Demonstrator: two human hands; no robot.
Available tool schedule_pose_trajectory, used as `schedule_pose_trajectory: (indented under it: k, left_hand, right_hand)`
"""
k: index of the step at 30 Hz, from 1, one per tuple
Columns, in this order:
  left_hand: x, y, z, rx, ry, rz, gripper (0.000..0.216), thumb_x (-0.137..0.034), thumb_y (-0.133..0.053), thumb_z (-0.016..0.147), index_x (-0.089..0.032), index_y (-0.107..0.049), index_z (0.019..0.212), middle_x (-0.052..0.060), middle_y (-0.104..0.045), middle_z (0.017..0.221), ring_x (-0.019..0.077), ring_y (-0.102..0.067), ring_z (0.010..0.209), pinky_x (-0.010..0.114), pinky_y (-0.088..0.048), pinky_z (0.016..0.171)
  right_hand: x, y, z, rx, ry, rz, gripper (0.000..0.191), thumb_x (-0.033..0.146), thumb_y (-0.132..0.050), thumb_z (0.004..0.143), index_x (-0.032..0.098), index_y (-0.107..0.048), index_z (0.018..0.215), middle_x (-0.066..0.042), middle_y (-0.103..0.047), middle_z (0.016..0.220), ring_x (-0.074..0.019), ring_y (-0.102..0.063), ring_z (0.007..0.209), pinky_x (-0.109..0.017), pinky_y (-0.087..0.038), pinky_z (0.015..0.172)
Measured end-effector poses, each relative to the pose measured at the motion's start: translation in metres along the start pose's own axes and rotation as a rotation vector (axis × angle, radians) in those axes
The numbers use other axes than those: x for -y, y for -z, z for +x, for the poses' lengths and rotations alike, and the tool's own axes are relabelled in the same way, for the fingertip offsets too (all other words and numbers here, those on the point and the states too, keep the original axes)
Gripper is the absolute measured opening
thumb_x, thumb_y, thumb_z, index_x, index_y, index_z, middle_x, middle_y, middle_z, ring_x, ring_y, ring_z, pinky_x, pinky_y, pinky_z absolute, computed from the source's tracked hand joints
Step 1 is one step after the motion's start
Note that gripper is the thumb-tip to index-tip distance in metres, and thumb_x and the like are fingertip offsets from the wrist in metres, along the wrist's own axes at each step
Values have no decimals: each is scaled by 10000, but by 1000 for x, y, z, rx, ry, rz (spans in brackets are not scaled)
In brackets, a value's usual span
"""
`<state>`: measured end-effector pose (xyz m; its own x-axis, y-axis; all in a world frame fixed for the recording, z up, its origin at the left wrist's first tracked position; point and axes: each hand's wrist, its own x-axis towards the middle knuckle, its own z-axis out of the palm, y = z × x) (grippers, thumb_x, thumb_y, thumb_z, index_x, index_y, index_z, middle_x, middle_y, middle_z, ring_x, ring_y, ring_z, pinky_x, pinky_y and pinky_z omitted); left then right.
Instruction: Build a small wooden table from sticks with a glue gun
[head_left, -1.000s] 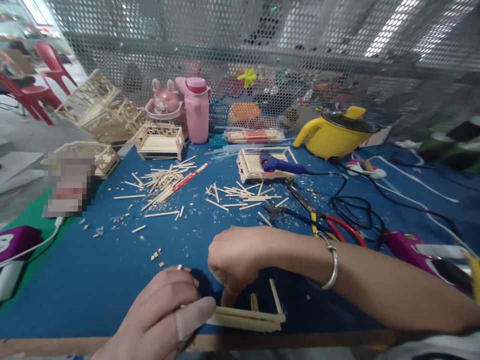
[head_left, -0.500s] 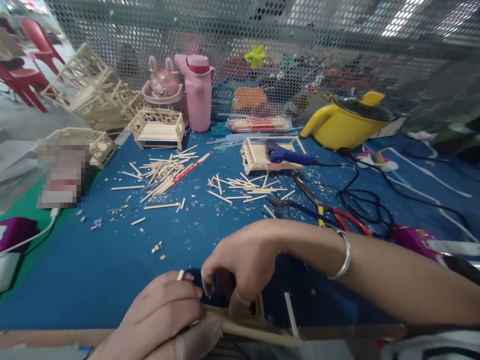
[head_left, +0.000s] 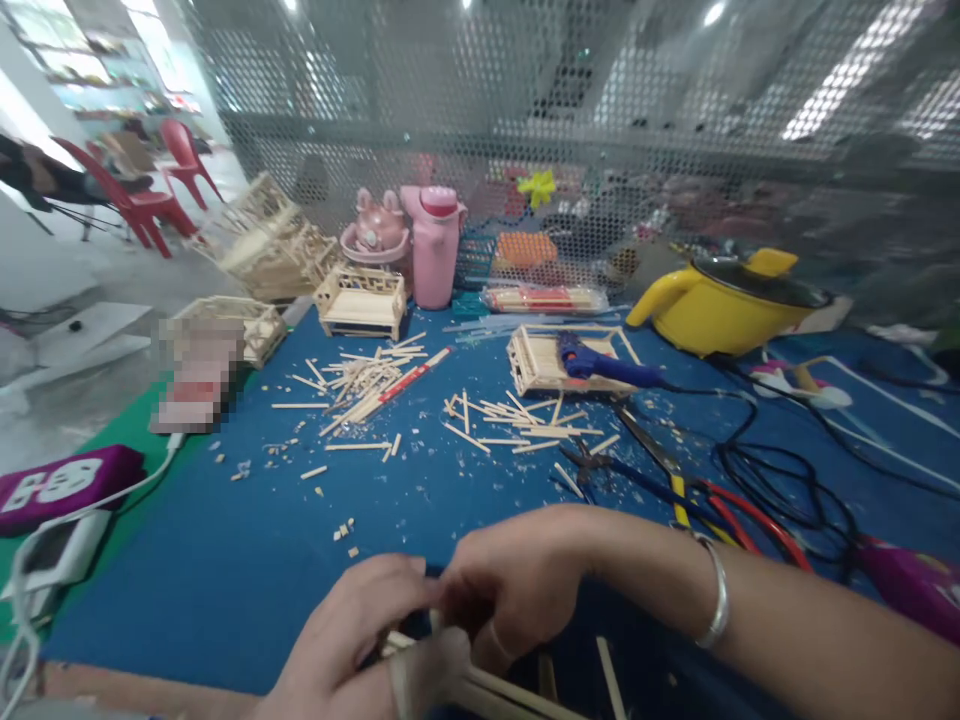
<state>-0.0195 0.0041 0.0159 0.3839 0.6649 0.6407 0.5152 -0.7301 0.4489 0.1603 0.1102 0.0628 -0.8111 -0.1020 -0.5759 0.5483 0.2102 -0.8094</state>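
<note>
Low at the front edge, my left hand (head_left: 367, 625) is closed around a frame of thin wooden sticks (head_left: 517, 692). Its fingers have tape or a cover on one of them. My right hand (head_left: 517, 575), with a silver bangle at the wrist, meets the left fingertips over the frame. Its fingers are curled and pinched together; what lies between them is hidden. Part of the frame runs out of view at the bottom. Beside it, a loose wooden stick (head_left: 611, 678) slants near my right forearm.
Cut sticks (head_left: 517, 420) lie in piles on the blue table (head_left: 247, 590). A blue glue gun (head_left: 600, 362) rests on a small stick-built bed (head_left: 529, 375). Pliers (head_left: 637, 475) and scissors (head_left: 667, 460) lie right. Behind stand a pink bottle (head_left: 435, 250) and yellow pot (head_left: 720, 310).
The camera view has tilted up, so the table's things appear lower and further right. My right hand has closed in on my left fingertips; both hands stay at the frame.
</note>
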Motion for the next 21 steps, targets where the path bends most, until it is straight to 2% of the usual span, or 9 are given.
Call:
schedule_pose_trajectory:
  k: [2,4,7,9,13,16,19,21]
  left_hand:
    - [-1,-11,-4,-157,176,17,278,-316,-521,898,-298,-583,1169,89,-620,1141,212,-596,1094,308,-509,905]
    - [-4,-22,-6,-235,406,-58,434,-451,-551,855,-272,-517,1249,124,-559,1215,239,-595,1073,328,-523,867]
    - [-10,-32,-3,-256,728,-301,637,-551,-571,802,-219,-428,1327,120,-582,1126,221,-621,941,311,-535,793]
    - [-12,-35,0,-259,853,-458,677,-555,-570,799,-190,-403,1344,100,-608,1043,208,-617,895,303,-523,795]
    - [-12,-35,7,-278,921,-605,698,-548,-561,799,-175,-373,1358,90,-606,1047,193,-600,860,298,-492,795]
    - [-10,-32,10,-162,892,-648,651,-524,-526,832,-161,-373,1350,55,-614,899,187,-582,795,286,-473,734]
    - [-8,-30,13,-74,875,-680,587,-515,-494,856,-159,-409,1315,26,-596,808,171,-549,741,271,-446,693]
    - [-7,-29,16,-86,881,-698,556,-514,-493,858,-162,-432,1285,13,-577,802,153,-522,718,264,-430,691]
  right_hand:
    - [1,1,-2,-4,-6,-34,76,106,-524,775,162,-571,797,64,-526,686,-87,-487,634,-160,-401,571]
    - [2,1,-4,-27,-18,-56,152,39,-481,731,164,-560,765,64,-518,666,-85,-482,619,-156,-391,555]
    - [1,0,-10,-117,-47,-36,146,32,-460,711,168,-512,702,68,-466,601,-72,-419,539,-155,-349,485]
    - [-2,-4,-14,-188,-65,13,97,81,-484,733,172,-497,702,71,-445,585,-62,-385,500,-155,-332,461]
    - [-12,-14,-22,-293,-130,285,60,232,-510,802,194,-465,793,77,-472,596,-53,-411,440,-169,-366,462]
    - [-17,-18,-24,-434,-107,477,209,391,-526,837,204,-431,839,64,-546,621,-67,-487,450,-198,-412,497]
    - [-17,-14,-23,-693,-25,537,319,475,-581,803,203,-416,823,25,-629,678,-99,-583,557,-242,-459,586]
    - [-17,-7,-24,-917,86,552,335,476,-610,778,201,-419,799,9,-644,701,-119,-614,637,-272,-477,654]
